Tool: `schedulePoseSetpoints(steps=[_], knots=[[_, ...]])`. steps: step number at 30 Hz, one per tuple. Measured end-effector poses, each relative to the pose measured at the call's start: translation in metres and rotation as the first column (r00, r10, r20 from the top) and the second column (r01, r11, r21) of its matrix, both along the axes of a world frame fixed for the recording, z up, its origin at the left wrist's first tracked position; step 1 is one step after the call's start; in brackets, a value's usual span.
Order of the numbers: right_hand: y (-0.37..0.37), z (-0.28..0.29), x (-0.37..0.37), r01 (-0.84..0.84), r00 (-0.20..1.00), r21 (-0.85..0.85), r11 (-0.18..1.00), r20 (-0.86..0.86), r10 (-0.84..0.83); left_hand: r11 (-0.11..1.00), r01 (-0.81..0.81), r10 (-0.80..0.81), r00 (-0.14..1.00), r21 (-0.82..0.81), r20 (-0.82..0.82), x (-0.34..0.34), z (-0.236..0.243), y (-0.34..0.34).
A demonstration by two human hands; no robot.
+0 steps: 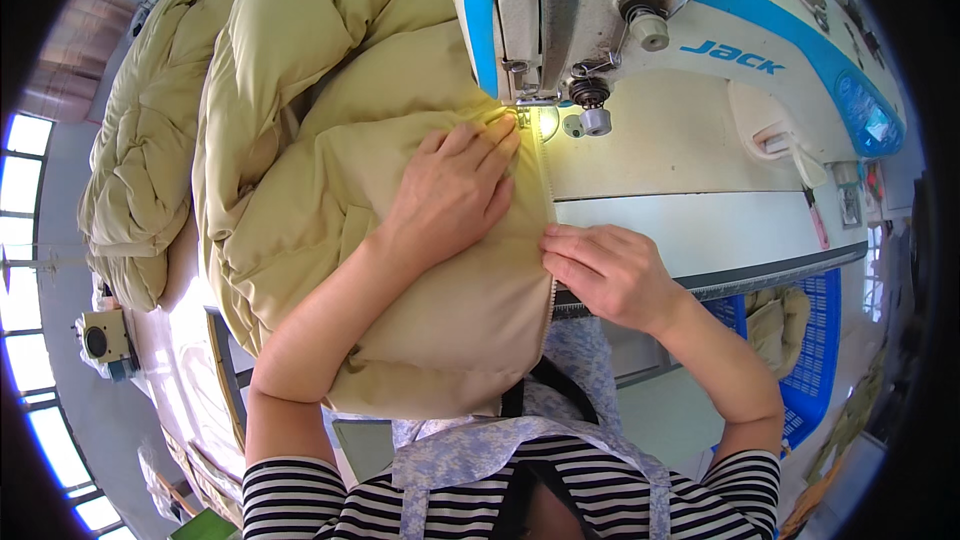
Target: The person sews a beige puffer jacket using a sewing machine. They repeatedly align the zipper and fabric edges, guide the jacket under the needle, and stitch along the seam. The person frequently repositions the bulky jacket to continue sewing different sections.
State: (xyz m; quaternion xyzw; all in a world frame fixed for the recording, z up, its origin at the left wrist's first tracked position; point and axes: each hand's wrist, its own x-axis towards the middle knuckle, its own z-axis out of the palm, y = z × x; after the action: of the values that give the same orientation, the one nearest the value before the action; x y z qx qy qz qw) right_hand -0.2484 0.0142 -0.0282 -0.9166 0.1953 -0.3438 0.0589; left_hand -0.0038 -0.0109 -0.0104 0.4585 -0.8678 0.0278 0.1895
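A khaki padded jacket [440, 330] lies across the bed of a white and blue sewing machine [620, 35], and its near part drapes over the table's front edge. Its right edge, with what looks like a zipper tape [549, 290], runs up to the lit presser foot [524, 118]. Just left of the foot, my left hand [450, 190] lies flat on the fabric, fingers stretched forward with the tips close to the foot. Nearer to me, my right hand [615, 270] pinches the jacket's edge between thumb and fingers. The needle's tip is too small to make out.
More puffy khaki fabric [150, 160] is heaped at the far left. A pink-handled tool [818, 218] lies on the white tabletop [690, 230] at right. Below the table's right side stands a blue plastic basket [815, 360] with khaki pieces in it.
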Motion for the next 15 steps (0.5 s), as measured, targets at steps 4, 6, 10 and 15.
schedulePoseSetpoints(steps=[4,6,10,15], knots=[[-0.009,0.001,0.001,0.011,1.000,0.013,1.000,-0.029,-0.010,1.000,-0.003,0.003,1.000,-0.029,0.000,0.003,-0.001,-0.012],[-0.015,0.000,0.004,0.021,1.000,-0.005,1.000,-0.015,-0.021,1.000,0.003,-0.003,1.000,-0.024,0.005,0.005,-0.001,-0.019],[-0.021,-0.003,0.009,0.037,0.999,-0.022,0.999,0.006,-0.037,0.999,-0.009,0.010,0.999,-0.035,0.030,0.007,-0.001,-0.024],[-0.021,-0.002,0.010,0.048,0.999,-0.047,0.998,0.001,-0.048,0.998,0.024,-0.023,1.000,-0.066,0.012,0.004,-0.004,-0.014]])
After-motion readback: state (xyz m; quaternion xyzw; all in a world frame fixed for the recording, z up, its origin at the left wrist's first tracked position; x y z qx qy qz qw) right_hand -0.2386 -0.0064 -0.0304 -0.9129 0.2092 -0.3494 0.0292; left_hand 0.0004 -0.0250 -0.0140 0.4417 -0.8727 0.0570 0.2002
